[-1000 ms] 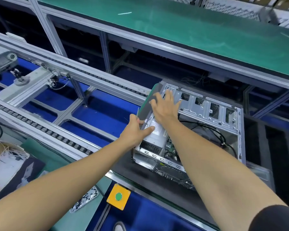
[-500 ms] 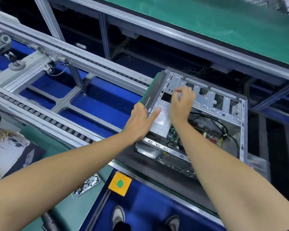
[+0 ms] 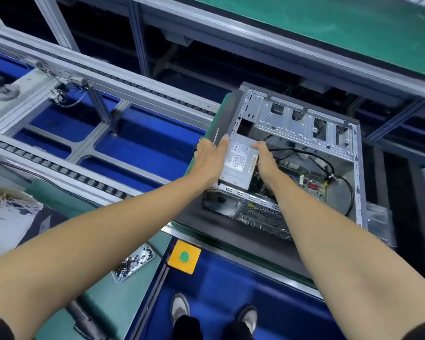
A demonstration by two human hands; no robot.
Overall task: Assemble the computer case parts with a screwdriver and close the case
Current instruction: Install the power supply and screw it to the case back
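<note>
Lying open on its side on the dark pallet [image 3: 194,217], the case [image 3: 304,133] holds the power supply [image 3: 238,165]; the left hand [image 3: 210,160], fingers straight, presses its left edge, the right hand [image 3: 268,165] grips its right edge.

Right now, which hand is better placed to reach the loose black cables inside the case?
Probably the right hand: it is already inside the open computer case, beside the black cables. The left hand rests outside on the case's left edge, against the power supply.
</note>
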